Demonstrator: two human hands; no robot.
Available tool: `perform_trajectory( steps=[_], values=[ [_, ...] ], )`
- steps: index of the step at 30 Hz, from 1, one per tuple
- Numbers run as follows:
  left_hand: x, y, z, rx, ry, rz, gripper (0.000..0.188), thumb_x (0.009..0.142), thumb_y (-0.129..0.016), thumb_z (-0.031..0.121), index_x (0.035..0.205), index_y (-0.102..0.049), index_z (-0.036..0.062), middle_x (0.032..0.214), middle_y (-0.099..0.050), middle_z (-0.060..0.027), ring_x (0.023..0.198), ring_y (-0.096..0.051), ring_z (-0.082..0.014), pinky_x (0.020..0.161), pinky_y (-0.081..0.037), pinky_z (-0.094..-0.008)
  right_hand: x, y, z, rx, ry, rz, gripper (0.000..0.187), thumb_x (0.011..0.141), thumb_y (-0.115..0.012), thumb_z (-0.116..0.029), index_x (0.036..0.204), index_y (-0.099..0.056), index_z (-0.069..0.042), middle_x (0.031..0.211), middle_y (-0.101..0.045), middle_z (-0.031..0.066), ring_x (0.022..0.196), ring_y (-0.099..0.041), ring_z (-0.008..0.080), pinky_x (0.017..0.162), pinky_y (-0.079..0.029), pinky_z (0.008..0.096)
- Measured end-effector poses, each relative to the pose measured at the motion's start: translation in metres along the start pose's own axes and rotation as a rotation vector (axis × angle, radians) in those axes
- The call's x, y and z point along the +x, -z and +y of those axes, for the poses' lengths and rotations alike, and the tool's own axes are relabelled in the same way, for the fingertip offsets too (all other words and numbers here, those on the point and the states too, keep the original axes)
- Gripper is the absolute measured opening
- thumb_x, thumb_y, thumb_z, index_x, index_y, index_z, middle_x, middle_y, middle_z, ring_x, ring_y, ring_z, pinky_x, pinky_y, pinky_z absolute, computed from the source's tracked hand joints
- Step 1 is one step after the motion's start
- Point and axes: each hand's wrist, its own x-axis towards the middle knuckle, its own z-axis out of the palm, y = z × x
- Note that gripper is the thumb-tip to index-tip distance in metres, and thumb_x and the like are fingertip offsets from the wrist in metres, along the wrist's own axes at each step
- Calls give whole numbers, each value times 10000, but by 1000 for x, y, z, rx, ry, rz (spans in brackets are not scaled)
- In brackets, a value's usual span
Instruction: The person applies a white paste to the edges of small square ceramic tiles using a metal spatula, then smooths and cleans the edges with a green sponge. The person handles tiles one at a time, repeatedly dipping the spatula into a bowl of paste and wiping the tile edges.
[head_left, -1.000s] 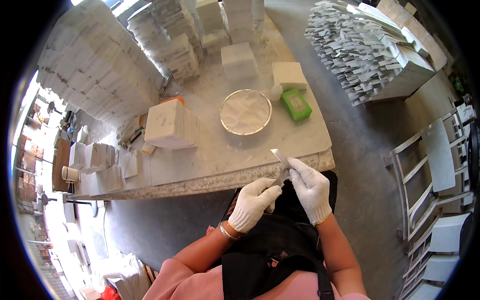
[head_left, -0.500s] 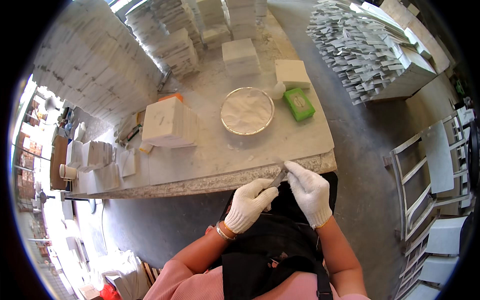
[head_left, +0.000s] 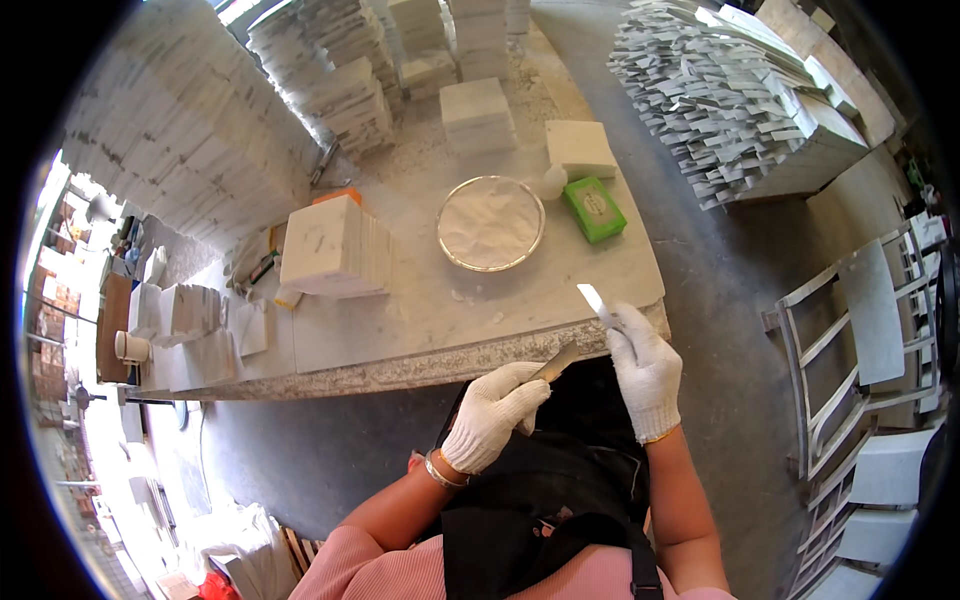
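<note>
My gloved left hand is closed round the handle of a putty knife, whose flat metal blade points up and to the right over the table's front edge. To its right, my gloved right hand pinches a thin flat metal blade that catches the light; its lower end is hidden in the fingers. The two blades are apart. Beyond them stands a silver-rimmed round bowl of white powdery or pasty material. Neither hand touches the bowl.
A stone-topped table spans the front. On it are a stack of white tiles, a green box and a white block. Tall tile stacks rise at the left. A metal rack stands at the right.
My right hand has moved right and slightly away from my left hand, with its shiny blade raised and now showing. My left hand has stayed nearly in place, the knife blade more exposed.
</note>
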Motion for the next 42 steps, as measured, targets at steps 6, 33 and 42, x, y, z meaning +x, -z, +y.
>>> perform_trajectory(
  steps=[6,33,42],
  values=[
    [4,-2,-8,-23,-28,5,411,949,-661,182,1276,-646,-67,684,-580,3,591,-528,-59,562,-449,-235,-13,12,-38,38,271,-28,269,833,-769,-22,1090,-709,-76,883,-734,102,727,-697,277,670,-555,358],
    [7,0,-7,14,-19,-25,388,975,-633,178,1295,-654,-41,721,-576,17,618,-513,-47,572,-426,-219,-24,6,-33,-86,368,-140,232,818,-777,-61,1028,-683,-88,830,-706,99,709,-684,302,642,-538,391],
    [11,10,-21,10,-49,-65,415,1010,-651,247,1361,-627,28,799,-603,26,671,-529,-49,594,-437,-223,-11,7,-18,552,-436,-177,184,928,-668,-42,1087,-655,49,800,-692,68,638,-618,93,574,-522,242]
  ],
)
